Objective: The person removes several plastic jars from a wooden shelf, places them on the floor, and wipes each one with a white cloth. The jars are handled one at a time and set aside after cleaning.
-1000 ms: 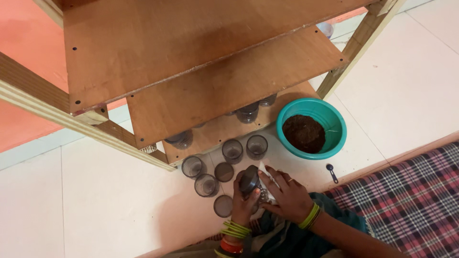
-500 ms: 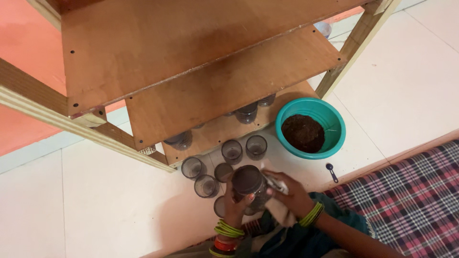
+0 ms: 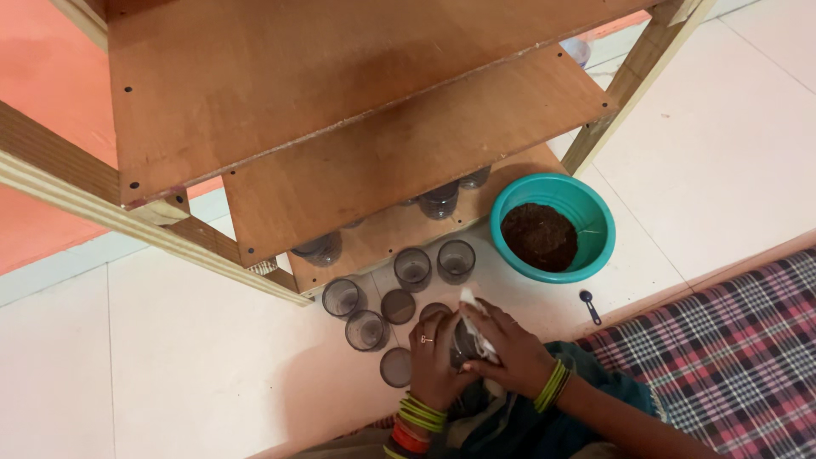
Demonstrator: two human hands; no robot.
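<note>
Clear plastic cup (image 3: 463, 344) at lower centre sits clamped in left hand (image 3: 433, 361), fingers curled around it to steady it, while right hand (image 3: 506, 353) pinches white cloth (image 3: 476, 327) into it.

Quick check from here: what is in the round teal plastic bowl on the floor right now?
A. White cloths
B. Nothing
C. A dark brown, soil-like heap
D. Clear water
C: the round teal plastic bowl beside the wooden shelf unit holds a dark brown, soil-like heap filling its middle.
</note>
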